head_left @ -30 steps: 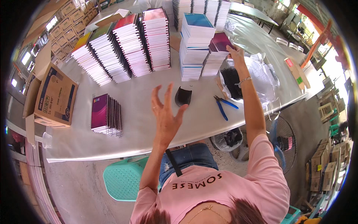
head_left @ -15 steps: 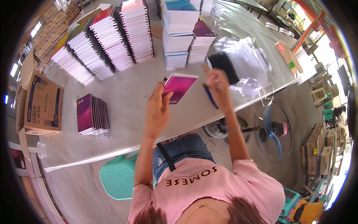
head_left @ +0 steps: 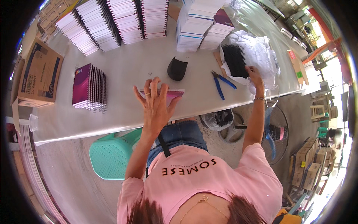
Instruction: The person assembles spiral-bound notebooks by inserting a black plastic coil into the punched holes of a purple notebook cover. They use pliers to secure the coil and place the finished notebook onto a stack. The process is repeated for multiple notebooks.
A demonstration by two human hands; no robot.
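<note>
Near the table's front edge, a small purple notebook (head_left: pixel 173 94) lies low at the tabletop, partly covered. My left hand (head_left: pixel 156 102) arches over it with fingers spread along its far side and the thumb at its near side. To the right, my right hand (head_left: pixel 255 77) pinches at the corner of a bunch of black binding wires (head_left: pixel 235 59) resting on crumpled white plastic (head_left: pixel 259 52). Between the hands lie blue-handled cutters (head_left: pixel 223 83), jaws apart. Just beyond the notebook sits a black curved piece (head_left: pixel 176 69).
A pile of purple wire-bound notebooks (head_left: pixel 88 87) stands at left, beside an open cardboard box (head_left: pixel 40 76). Tall stacks of bound books (head_left: pixel 119 22) and unbound ones (head_left: pixel 190 31) line the back. Below the table's front edge are a green stool (head_left: pixel 108 158) and a fan (head_left: pixel 274 132).
My left hand has brought the notebook down from the air to the tabletop. My right hand has moved right to the black wires. The cutters and black piece now show fully.
</note>
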